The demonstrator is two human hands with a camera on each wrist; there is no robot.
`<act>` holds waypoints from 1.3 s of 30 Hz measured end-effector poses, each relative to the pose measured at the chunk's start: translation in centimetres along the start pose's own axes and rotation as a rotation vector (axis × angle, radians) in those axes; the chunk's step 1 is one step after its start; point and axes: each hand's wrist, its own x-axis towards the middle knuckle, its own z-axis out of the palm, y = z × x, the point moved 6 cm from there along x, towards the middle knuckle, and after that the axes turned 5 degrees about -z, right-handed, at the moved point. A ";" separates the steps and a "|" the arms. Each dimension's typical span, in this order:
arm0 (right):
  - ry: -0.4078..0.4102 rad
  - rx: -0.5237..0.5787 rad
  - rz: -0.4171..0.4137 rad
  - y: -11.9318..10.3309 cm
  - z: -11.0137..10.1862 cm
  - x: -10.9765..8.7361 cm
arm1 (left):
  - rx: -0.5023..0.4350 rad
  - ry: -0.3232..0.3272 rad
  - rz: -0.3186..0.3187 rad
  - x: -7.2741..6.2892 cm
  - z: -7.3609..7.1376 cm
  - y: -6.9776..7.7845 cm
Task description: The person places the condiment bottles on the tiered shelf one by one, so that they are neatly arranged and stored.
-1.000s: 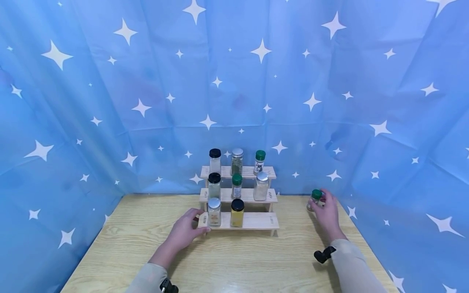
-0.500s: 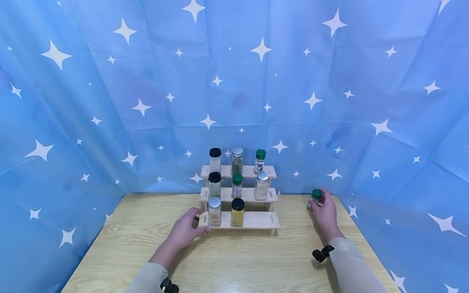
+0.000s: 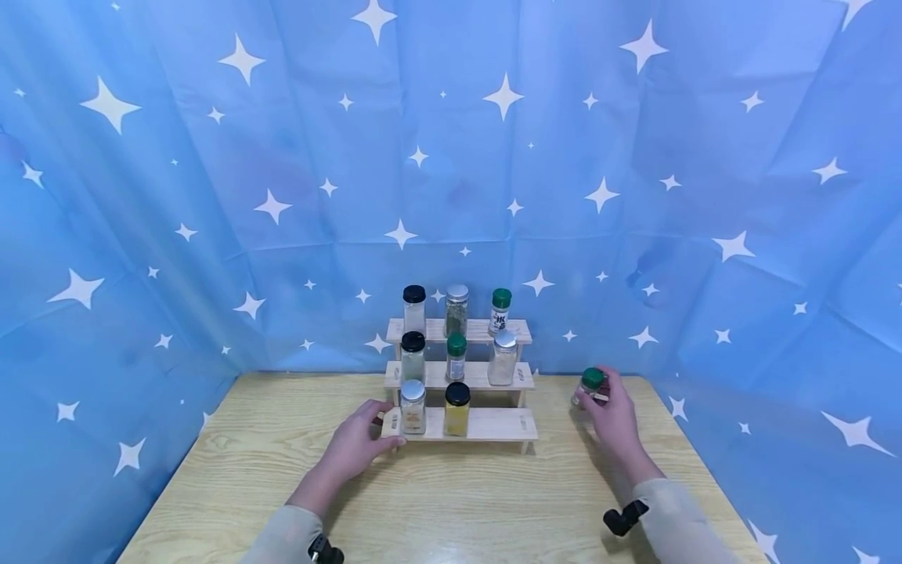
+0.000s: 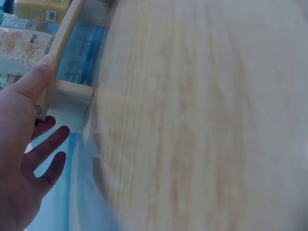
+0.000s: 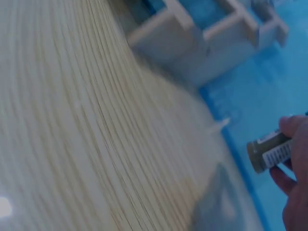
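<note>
My right hand [image 3: 618, 423] grips a small spice jar with a green lid [image 3: 592, 379], to the right of a three-step wooden rack [image 3: 493, 424]. In the right wrist view, the jar's base and barcode label [image 5: 277, 154] stick out past the fingers. The left hand [image 3: 347, 448] holds the left end of the lowest step. Its thumb [image 4: 36, 79] lies along the front edge, with the other fingers at the step's end. Beside that hand stands a silver-lidded jar of pale flakes [image 3: 413, 411], then a black-lidded jar of yellow powder [image 3: 456, 415].
On the middle step are a black-lidded jar [image 3: 412, 360], a green-lidded jar [image 3: 456, 360] and a silver-lidded jar [image 3: 503, 363]. Three more jars line the top step [image 3: 477, 330]. A blue star-patterned curtain [image 3: 338, 196] hangs behind and beside the wooden table [image 3: 451, 501].
The right hand has moved left, toward the rack, carrying the green-lidded spice jar. My left hand keeps its hold on the rack's lowest step.
</note>
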 end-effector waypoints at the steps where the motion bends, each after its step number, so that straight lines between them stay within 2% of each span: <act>1: -0.003 0.006 -0.010 -0.6 0.2 -0.1 | -0.001 0.000 -0.001 0.0 0.0 0.0; 13: -0.039 0.063 -0.079 -6.8 3.1 -2.7 | 0.002 0.003 0.006 0.0 0.0 -0.1; 18: -0.065 0.097 -0.115 -8.7 4.4 -3.1 | 0.000 0.004 0.005 0.0 0.0 -0.2; 30: -0.157 0.150 -0.161 -11.2 7.9 -3.6 | 0.010 0.014 0.012 0.0 0.0 -0.3; 39: -0.196 0.167 -0.131 -11.9 9.5 -3.8 | 0.002 0.015 0.008 0.0 0.0 -0.2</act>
